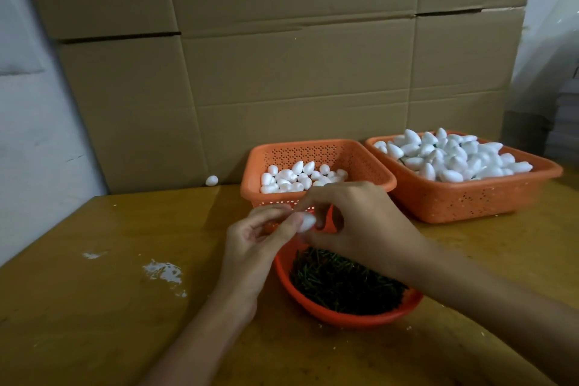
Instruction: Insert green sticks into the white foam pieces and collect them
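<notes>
While L hand (257, 238) pinches foam piece (305, 222), R hand (354, 219) prob. too: table (94, 307) smeared white, cardboard (282, 72) behind.

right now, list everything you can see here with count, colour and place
held foam piece: one, white, pinched between both hands above the bowl
foam pieces: many, white, a heap in the right basket and a shallow layer in the left basket
left basket: one, orange, back middle of the table
right basket: one, orange, back right of the table
bowl: one, orange-red, near edge, under the hands
green sticks: many, dark green, in the bowl
loose foam piece: one, white, table's back edge, left of the baskets
white smears: a few, left on the table
table: one, yellow-brown wood
cardboard boxes: stacked, brown, behind the table
left hand: pinches the held piece
right hand: pinches it too
</notes>
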{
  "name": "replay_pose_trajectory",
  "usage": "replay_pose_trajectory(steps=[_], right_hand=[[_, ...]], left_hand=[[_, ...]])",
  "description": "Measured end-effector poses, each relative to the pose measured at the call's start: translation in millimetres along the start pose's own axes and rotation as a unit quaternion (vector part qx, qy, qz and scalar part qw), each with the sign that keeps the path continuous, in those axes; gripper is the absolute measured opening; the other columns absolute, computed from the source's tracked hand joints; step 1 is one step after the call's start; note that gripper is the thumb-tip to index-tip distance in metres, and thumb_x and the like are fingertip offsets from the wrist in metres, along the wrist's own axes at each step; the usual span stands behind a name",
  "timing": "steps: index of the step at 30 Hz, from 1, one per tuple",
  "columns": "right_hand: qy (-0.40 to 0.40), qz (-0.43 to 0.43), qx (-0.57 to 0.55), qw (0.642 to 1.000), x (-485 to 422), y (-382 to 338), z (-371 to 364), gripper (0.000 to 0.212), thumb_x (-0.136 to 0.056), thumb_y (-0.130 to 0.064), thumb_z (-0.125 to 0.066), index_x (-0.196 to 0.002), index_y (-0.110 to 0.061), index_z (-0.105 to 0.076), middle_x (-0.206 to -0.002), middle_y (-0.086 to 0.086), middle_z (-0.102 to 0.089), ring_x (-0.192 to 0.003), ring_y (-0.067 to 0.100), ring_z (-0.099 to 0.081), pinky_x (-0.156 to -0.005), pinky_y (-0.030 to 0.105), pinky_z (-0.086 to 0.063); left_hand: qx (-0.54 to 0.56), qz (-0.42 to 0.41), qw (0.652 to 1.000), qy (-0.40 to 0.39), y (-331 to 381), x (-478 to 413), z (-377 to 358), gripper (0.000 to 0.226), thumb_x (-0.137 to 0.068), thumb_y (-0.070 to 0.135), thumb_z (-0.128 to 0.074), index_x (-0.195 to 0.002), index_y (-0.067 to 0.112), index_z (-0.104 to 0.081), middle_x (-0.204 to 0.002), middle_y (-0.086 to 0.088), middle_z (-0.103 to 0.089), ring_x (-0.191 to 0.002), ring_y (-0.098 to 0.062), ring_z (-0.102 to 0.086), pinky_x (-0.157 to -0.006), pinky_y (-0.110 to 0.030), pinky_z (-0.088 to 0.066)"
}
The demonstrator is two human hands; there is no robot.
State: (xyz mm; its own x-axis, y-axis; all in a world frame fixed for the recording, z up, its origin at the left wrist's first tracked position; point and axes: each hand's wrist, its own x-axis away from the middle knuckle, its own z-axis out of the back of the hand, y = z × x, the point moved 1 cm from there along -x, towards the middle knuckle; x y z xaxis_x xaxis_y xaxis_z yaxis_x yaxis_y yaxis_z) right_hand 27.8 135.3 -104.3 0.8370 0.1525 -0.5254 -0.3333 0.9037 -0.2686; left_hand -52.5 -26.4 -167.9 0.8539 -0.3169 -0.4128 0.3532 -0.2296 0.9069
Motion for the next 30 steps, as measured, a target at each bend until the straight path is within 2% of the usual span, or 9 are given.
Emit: replay_pose_trajectory(steps=[3, 7, 10, 14, 16, 19, 22, 27, 30], right_hand=[[0.013, 0.014, 0.017, 1.000, 6, 3, -5, 0.030, -0.086, -0.035, -0.078, -0.116, -0.036, -0.072, -0.099, -0.014, -0.071, -0.093, 0.005, -0.065, -0.079, 0.038, -0.054], [0.002, 0.010, 0.024, 1.000, 9, 9, 0, 0.047, -0.084, -0.039, -0.081, -0.128, -0.036, -0.064, -0.103, -0.016, -0.069, -0.092, 0.004, -0.064, -0.079, 0.034, -0.054], [-0.078, -0.010, 0.056, 0.995, 12, 22, 8, 0.042, -0.082, -0.049, -0.081, -0.118, -0.036, -0.062, -0.100, -0.022, -0.063, -0.085, -0.003, -0.056, -0.077, 0.023, -0.050], [-0.196, -0.012, 0.075, 0.978, 25, 30, -8, 0.032, -0.090, -0.057, -0.070, -0.117, -0.040, -0.068, -0.121, -0.020, -0.066, -0.112, 0.000, -0.058, -0.093, 0.023, -0.048], [-0.192, -0.002, 0.068, 0.979, 26, 32, -14, 0.029, -0.092, -0.053, -0.069, -0.117, -0.039, -0.070, -0.122, -0.021, -0.066, -0.114, 0.000, -0.057, -0.092, 0.020, -0.045], [-0.176, 0.000, 0.063, 0.982, 25, 33, -15, 0.023, -0.090, -0.048, -0.073, -0.111, -0.039, -0.070, -0.117, -0.023, -0.066, -0.111, -0.004, -0.055, -0.083, 0.010, -0.035], [-0.158, -0.005, 0.045, 0.986, 26, 33, -15, 0.019, -0.088, -0.044, -0.077, -0.105, -0.041, -0.070, -0.107, -0.026, -0.064, -0.103, -0.006, -0.055, -0.080, 0.007, -0.035], [-0.111, -0.017, 0.012, 0.994, 29, 27, -12, 0.011, -0.089, -0.045, -0.075, -0.100, -0.043, -0.074, -0.105, -0.024, -0.056, -0.100, -0.001, -0.058, -0.085, 0.017, -0.046], [-0.097, -0.012, 0.009, 0.995, 30, 25, -11, 0.009, -0.093, -0.044, -0.071, -0.099, -0.038, -0.075, -0.101, -0.020, -0.064, -0.097, 0.002, -0.061, -0.084, 0.025, -0.049]], left_hand=[[-0.017, 0.000, 0.999, -0.040, 2, 1, -2, 0.032, -0.072, 0.053, -0.083, -0.095, 0.032, -0.085, -0.107, 0.000, -0.081, -0.112, -0.014, -0.073, -0.096, -0.031, -0.051], [-0.010, 0.004, 0.999, -0.042, 2, 1, -2, 0.031, -0.074, 0.049, -0.084, -0.098, 0.029, -0.084, -0.105, 0.000, -0.082, -0.109, -0.012, -0.074, -0.096, -0.030, -0.050], [-0.003, 0.003, 1.000, -0.031, 1, 0, -1, 0.034, -0.072, 0.046, -0.086, -0.098, 0.024, -0.083, -0.104, -0.002, -0.081, -0.108, -0.015, -0.075, -0.095, -0.031, -0.051], [-0.007, 0.012, 0.999, -0.039, -1, 1, -1, 0.038, -0.073, 0.039, -0.088, -0.109, 0.032, -0.079, -0.107, -0.001, -0.080, -0.110, -0.016, -0.074, -0.100, -0.037, -0.054], [-0.022, 0.006, 0.998, -0.051, -1, 1, -2, 0.035, -0.080, 0.034, -0.084, -0.115, 0.037, -0.078, -0.110, 0.002, -0.080, -0.114, -0.013, -0.072, -0.100, -0.035, -0.053], [-0.036, -0.014, 0.998, -0.047, 1, 2, -4, 0.017, -0.086, 0.034, -0.082, -0.103, 0.033, -0.082, -0.108, 0.004, -0.080, -0.111, -0.010, -0.072, -0.096, -0.031, -0.053], [-0.032, -0.018, 0.999, -0.037, 0, 2, -3, 0.014, -0.088, 0.039, -0.079, -0.099, 0.030, -0.079, -0.104, 0.000, -0.081, -0.106, -0.013, -0.074, -0.099, -0.036, -0.053], [-0.021, -0.013, 0.999, -0.045, -2, 1, -2, 0.014, -0.091, 0.039, -0.073, -0.102, 0.030, -0.074, -0.102, -0.004, -0.081, -0.107, -0.016, -0.075, -0.103, -0.042, -0.051], [-0.019, -0.015, 0.998, -0.052, -3, 1, -2, 0.024, -0.094, 0.039, -0.067, -0.117, 0.034, -0.073, -0.105, -0.004, -0.081, -0.111, -0.015, -0.074, -0.103, -0.037, -0.052]])
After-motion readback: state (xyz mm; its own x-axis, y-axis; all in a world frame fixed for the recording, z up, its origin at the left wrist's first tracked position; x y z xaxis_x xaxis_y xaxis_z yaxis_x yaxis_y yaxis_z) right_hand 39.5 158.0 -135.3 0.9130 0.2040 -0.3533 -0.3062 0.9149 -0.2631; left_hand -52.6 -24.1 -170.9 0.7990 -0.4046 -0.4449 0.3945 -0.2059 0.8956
